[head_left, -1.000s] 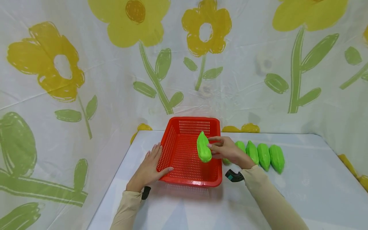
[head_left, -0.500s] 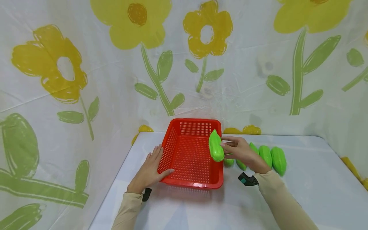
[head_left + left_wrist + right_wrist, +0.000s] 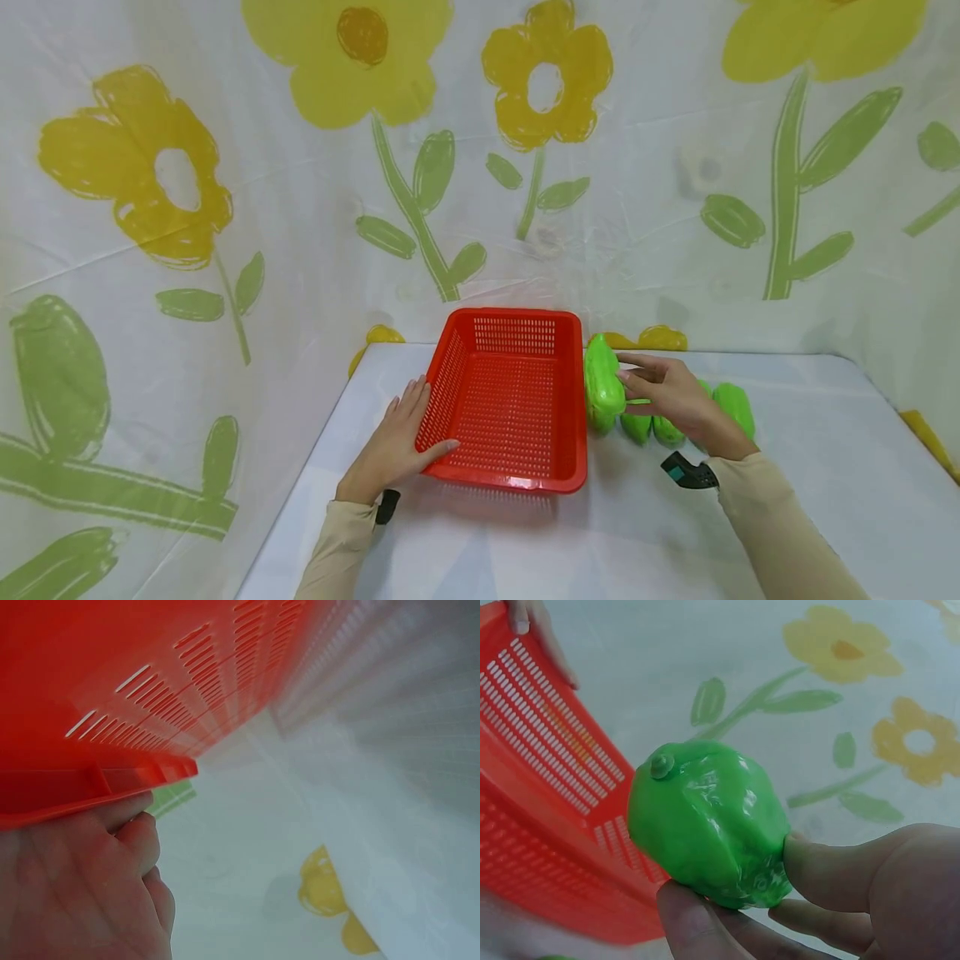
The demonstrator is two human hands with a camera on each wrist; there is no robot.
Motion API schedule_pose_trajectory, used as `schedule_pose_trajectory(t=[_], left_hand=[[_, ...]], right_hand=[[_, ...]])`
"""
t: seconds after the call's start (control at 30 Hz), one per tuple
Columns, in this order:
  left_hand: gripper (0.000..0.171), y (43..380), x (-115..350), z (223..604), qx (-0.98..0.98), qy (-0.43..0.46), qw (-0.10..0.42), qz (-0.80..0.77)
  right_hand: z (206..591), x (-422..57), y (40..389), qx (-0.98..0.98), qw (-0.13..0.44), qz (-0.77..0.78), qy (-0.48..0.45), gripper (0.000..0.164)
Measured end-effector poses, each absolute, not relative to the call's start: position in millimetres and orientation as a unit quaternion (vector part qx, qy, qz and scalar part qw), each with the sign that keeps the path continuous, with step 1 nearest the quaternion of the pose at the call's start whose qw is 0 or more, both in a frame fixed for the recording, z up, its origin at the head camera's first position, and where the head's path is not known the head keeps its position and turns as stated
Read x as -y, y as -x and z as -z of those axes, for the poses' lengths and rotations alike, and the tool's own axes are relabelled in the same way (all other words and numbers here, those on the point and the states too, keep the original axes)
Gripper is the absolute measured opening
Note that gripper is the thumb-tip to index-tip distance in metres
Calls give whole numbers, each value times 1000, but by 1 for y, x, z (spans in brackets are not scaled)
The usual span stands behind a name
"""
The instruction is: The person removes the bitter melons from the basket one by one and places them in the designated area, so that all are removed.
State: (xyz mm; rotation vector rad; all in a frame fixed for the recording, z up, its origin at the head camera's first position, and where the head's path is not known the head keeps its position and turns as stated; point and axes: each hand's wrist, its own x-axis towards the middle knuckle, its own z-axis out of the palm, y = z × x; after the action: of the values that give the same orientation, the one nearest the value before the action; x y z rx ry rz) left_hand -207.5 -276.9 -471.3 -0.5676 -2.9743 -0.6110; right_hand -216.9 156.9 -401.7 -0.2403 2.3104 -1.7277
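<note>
A bright green, ridged toy fruit [image 3: 602,377] with a small stem nub is pinched between the thumb and fingers of my right hand [image 3: 671,400]. It is just right of the red basket [image 3: 573,400], outside its right wall. In the right wrist view the toy fruit [image 3: 709,817] is held up in front of the red basket [image 3: 562,855], clear of it. My left hand [image 3: 393,446] holds the basket's left rim, with the thumb over the rim and the fingers along the outside. The left wrist view shows my palm [image 3: 82,877] under that rim.
Several matching green toy fruits [image 3: 733,406] lie in a row on the white table [image 3: 817,467] right of the basket, partly hidden by my right hand. A flower-print curtain [image 3: 645,250] hangs behind and to the left of the table.
My right hand has moved right with the toy fruit, from above the basket's inside to beyond its right rim. The left hand and basket have stayed in place.
</note>
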Motion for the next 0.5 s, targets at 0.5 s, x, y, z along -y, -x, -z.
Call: schedule_pose_trajectory(t=[0.5], left_hand=[[111,207,276,470,961,185,21,204]], right_hand=[[403,-204,209,-823,118,553,57,70]])
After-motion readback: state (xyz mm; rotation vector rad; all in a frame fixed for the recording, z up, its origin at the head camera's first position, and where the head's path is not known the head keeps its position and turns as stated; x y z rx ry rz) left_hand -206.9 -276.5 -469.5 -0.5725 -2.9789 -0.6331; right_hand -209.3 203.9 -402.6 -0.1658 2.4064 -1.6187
